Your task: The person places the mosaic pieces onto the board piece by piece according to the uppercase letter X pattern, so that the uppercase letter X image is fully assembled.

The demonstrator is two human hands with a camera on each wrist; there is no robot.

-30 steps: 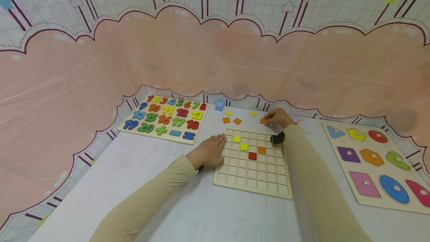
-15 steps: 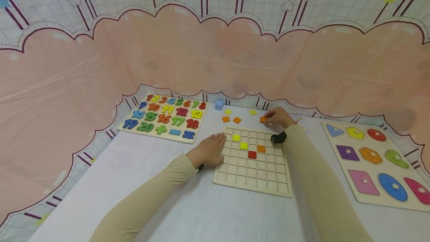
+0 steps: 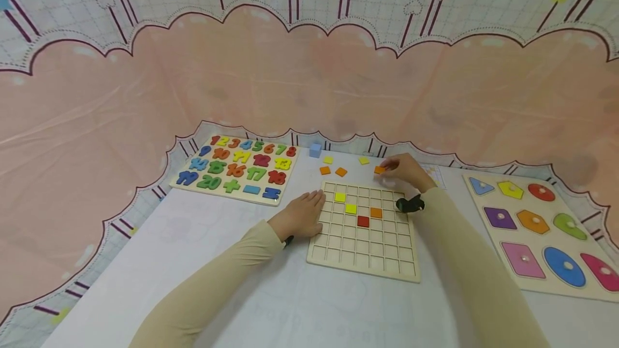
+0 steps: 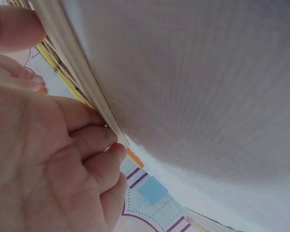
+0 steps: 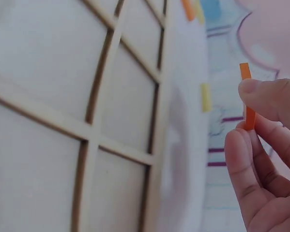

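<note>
Thumb and fingertips of my right hand pinch a thin square orange tile behind the far edge of the gridded wooden board. In the right wrist view the tile stands on edge between them, beside the grid. My left hand rests at the board's left side, fingers extended along its edge; the left wrist view shows its fingertips right at the rim. Two yellow tiles, a red tile and an orange tile lie in cells of the grid.
Beyond the board lie loose yellow tiles and orange tiles, with a blue cube behind. A number puzzle sits at left, a knobbed shape puzzle at right. A printed card is partly behind my right hand.
My right hand has raised the orange tile slightly, and its wrist has swung a little to the right and towards me. My left hand has stayed at the board's edge.
</note>
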